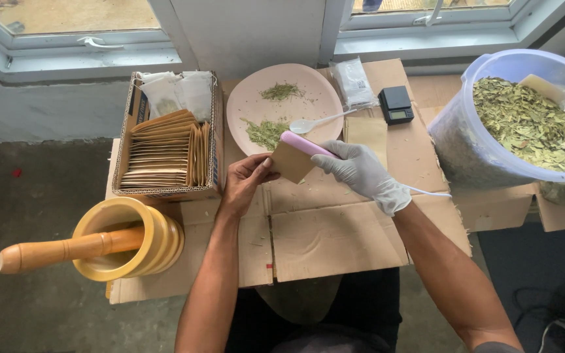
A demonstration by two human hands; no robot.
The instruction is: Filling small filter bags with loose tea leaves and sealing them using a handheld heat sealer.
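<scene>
Head view: both hands on a small kraft pouch [290, 161] over flattened cardboard [335, 229].
Left hand [246, 180], bare, fingers closed on the pouch's lower left edge. Right hand [361, 171], in a white glove, fingers wrapped around a pink handheld sealer [303, 144] with a white cord; sealer lies across the pouch's top edge. Pouch sits just below the pink plate [308, 78], which carries two small piles of dried herb and a white plastic spoon [315, 122]. Left: cardboard box [214, 144] of stacked kraft pouches, yellow mortar [122, 238] with wooden pestle [60, 250]. Right: black pocket scale [395, 104], clear tub [465, 150] of dried leaves.
</scene>
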